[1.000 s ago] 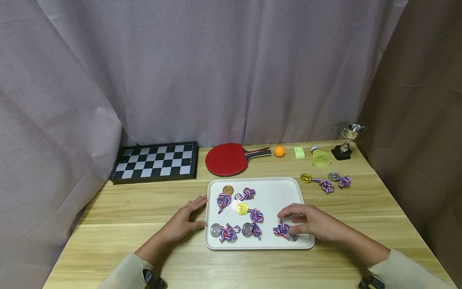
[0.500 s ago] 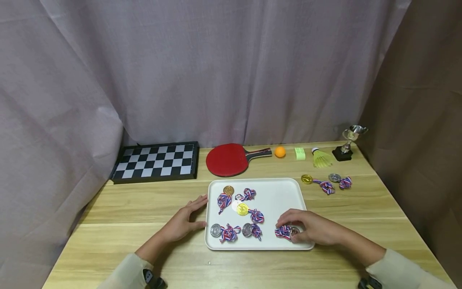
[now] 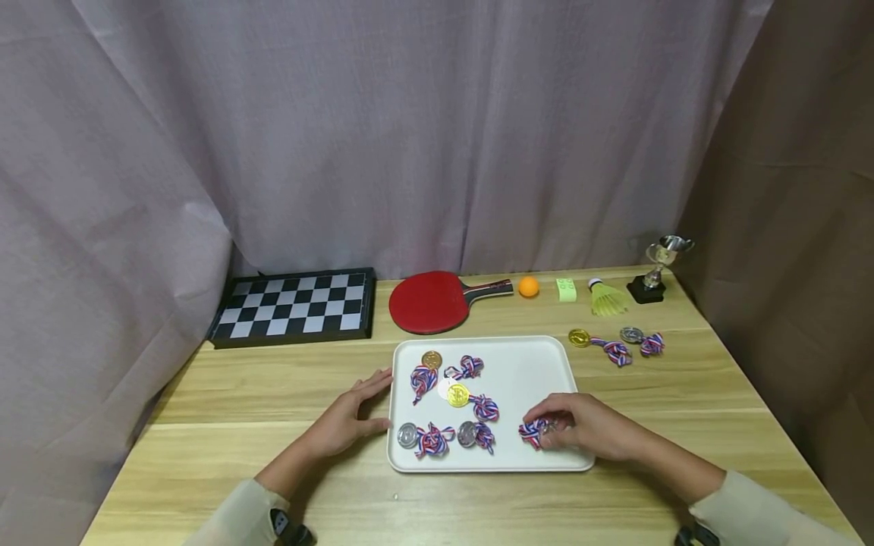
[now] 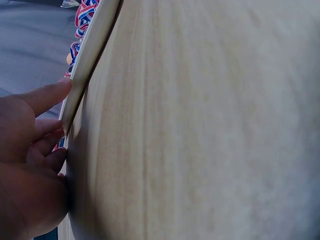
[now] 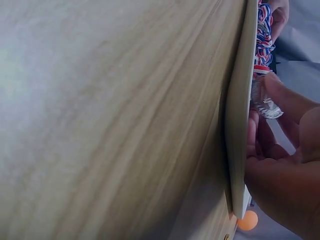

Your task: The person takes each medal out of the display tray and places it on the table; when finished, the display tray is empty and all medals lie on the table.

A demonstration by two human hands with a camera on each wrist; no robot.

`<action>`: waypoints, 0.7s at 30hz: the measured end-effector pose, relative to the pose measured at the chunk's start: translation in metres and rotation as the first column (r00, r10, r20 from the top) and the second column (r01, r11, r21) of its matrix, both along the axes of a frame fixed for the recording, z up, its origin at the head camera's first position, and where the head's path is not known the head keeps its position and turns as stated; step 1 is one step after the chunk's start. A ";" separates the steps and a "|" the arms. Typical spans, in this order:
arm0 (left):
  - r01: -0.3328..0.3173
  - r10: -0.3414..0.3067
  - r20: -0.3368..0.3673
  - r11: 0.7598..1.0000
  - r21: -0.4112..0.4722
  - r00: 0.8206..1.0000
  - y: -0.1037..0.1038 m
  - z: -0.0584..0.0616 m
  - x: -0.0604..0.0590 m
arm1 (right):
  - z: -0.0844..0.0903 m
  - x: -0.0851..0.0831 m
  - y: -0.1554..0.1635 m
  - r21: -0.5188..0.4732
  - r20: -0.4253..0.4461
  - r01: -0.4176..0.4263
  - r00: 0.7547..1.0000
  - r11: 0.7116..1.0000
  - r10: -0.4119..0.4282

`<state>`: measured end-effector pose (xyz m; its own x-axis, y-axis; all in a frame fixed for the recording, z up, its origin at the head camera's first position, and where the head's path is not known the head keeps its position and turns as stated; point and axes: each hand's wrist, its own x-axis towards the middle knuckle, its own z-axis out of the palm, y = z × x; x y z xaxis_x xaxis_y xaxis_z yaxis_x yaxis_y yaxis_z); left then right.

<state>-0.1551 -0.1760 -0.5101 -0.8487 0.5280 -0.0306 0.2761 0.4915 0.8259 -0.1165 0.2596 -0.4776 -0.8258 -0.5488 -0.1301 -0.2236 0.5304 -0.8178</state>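
Note:
A white tray on the wooden table bears several medals with bunched red, white and blue ribbons. My right hand is over the tray's right part and pinches a silver medal between thumb and fingers. The medal's face stands tilted in the right wrist view, its ribbon bunched to the left of the hand. My left hand rests on the table with thumb and straight fingers touching the tray's left edge. Nearer that hand lie a silver medal, a second silver medal, and a gold medal.
A bronze-coloured medal lies at the tray's back left. Behind the tray are a chessboard, red table tennis bat, orange ball, green block, shuttlecock and trophy. Two medals, one gold, lie right of the tray.
My right hand has lowered to the medal at the tray's right and taken hold of it; the medal now tilts up between the fingers. The left hand has stayed in place.

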 end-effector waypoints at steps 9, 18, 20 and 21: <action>0.003 -0.003 0.002 1.000 0.004 1.000 0.000 0.000 0.000 | 0.008 0.000 0.008 -0.026 0.073 0.094 0.993 0.995 -0.092; 0.004 -0.004 0.000 1.000 0.005 1.000 0.000 0.001 0.000 | 0.025 -0.014 0.045 -0.038 -0.032 0.247 0.968 0.968 -0.249; 0.005 -0.005 0.000 1.000 0.005 1.000 0.000 0.000 0.000 | 0.026 -0.018 0.055 -0.026 -0.047 0.299 0.953 0.954 -0.300; 0.006 -0.006 -0.001 1.000 0.005 1.000 0.000 0.001 0.000 | 0.025 -0.020 0.059 -0.018 -0.063 0.318 0.946 0.948 -0.319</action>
<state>-0.1549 -0.1761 -0.5095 -0.8458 0.5328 -0.0273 0.2795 0.4861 0.8280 -0.1361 0.3188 -0.4523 -0.9641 -0.2567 -0.0682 -0.0960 0.5763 -0.8116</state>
